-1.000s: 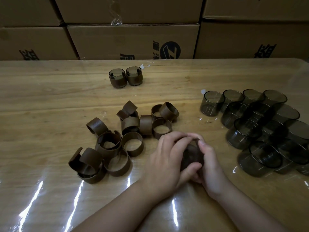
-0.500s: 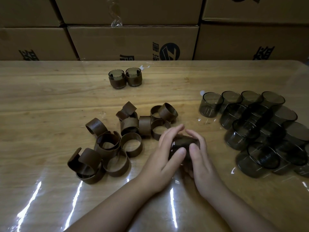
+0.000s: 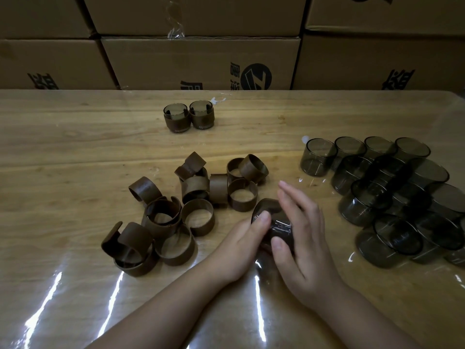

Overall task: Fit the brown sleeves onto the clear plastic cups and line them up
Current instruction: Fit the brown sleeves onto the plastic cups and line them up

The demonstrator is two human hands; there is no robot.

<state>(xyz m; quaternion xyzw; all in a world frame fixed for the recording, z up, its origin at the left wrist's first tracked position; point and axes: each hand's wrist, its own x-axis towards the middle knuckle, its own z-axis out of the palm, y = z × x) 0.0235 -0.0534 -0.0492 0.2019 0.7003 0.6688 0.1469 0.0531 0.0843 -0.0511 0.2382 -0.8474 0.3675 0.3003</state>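
Both hands at 6 o'clock: left hand (image 3: 241, 248) grips sleeved cup (image 3: 273, 224), right hand (image 3: 304, 238) flat-fingered against it, thumb pressing.

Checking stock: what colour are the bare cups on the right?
Smoky grey, see-through bare cups, head view.

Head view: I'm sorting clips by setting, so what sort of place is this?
Probably a packing or assembly workroom: stacked cardboard cartons stand behind a wooden table, which holds a batch of loose brown sleeves and a cluster of clear cups.
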